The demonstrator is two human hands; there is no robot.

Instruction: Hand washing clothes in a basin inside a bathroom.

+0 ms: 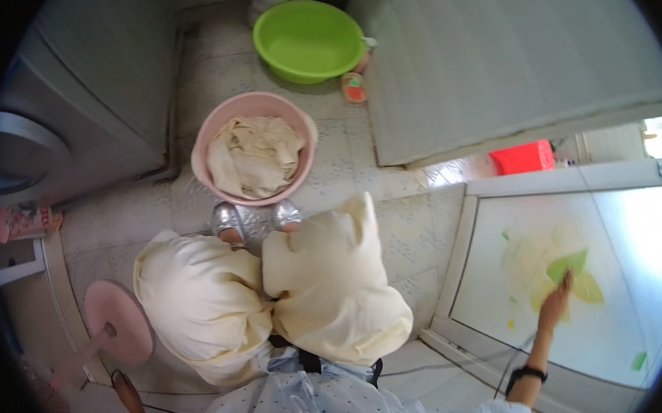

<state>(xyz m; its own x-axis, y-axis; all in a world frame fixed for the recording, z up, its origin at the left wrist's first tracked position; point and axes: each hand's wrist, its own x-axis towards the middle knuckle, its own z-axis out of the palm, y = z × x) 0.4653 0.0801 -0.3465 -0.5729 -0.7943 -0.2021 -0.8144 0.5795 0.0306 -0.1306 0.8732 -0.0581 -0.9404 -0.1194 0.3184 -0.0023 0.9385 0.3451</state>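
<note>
My right hand [555, 305], with a black band at its wrist, reaches out to a door panel [495, 321] printed with green and yellow leaves. Its fingertips overlap the leaf print; whether they press on the panel or hold anything is unclear. At the lower left, part of my left arm or hand [130, 397] shows next to a dark loop, its fingers not made out. Nearest it are a pink round disc [122, 315] and a blurred pink pole [81, 356]. Before my feet stands a pink basin [260, 104] holding crumpled cream cloth [254, 158].
A green basin [308, 44] stands farther off, with a small container [354, 88] beside it. On the left is a grey front-loading washing machine [92, 126]. A pale panel [507, 75] rises at the upper right; a red container [523, 158] lies beyond it. Dark cable [516, 355] hangs beside my right forearm.
</note>
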